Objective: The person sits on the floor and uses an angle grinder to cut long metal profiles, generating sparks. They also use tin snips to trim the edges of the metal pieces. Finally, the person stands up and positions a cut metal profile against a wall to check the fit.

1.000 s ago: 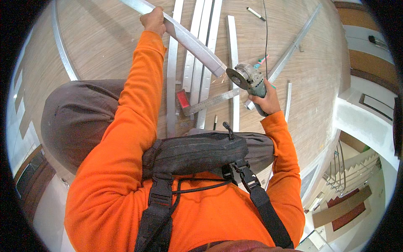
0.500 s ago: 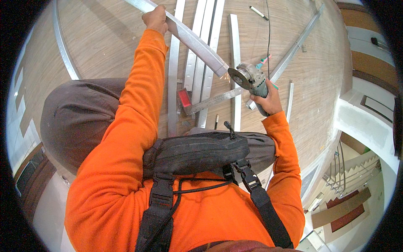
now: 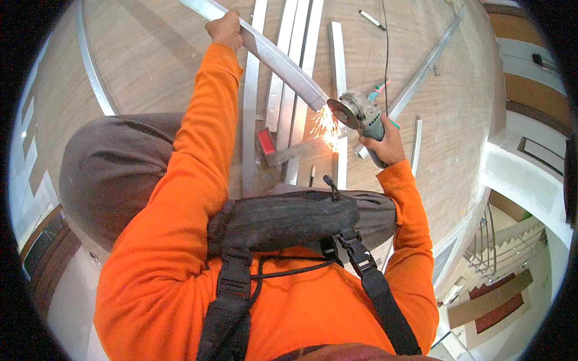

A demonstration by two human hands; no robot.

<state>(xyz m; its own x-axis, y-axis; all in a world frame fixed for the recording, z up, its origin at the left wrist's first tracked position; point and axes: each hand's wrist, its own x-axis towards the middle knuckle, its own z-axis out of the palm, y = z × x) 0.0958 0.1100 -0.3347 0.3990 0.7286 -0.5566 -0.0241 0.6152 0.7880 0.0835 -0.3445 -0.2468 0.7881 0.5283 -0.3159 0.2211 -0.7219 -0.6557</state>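
Note:
My left hand [image 3: 224, 30] is closed round a long silvery metal profile [image 3: 280, 64], which slants down to the right. In my right hand [image 3: 385, 144] is an angle grinder [image 3: 368, 120], gripped by its body. Its cutting disc [image 3: 342, 114] touches the profile's near end, and bright sparks [image 3: 327, 129] spray down toward me from the contact. Below the sparks lies a try square with a red handle [image 3: 265, 141] and a metal blade [image 3: 295, 150], partly hidden by the glare.
Several metal profiles [image 3: 289, 102] lie on the wood-patterned floor beneath the held one. Another profile [image 3: 427, 63] slants at the right, near a pink and teal tool [image 3: 377, 90]. A marker [image 3: 371, 20] lies beside the grinder's dark cord [image 3: 386, 54]. My bent knee [image 3: 114, 174] is at the left.
The few faint sparks at the disc have grown into a bright, wide spray. Both hands, the profile and the grinder have hardly moved.

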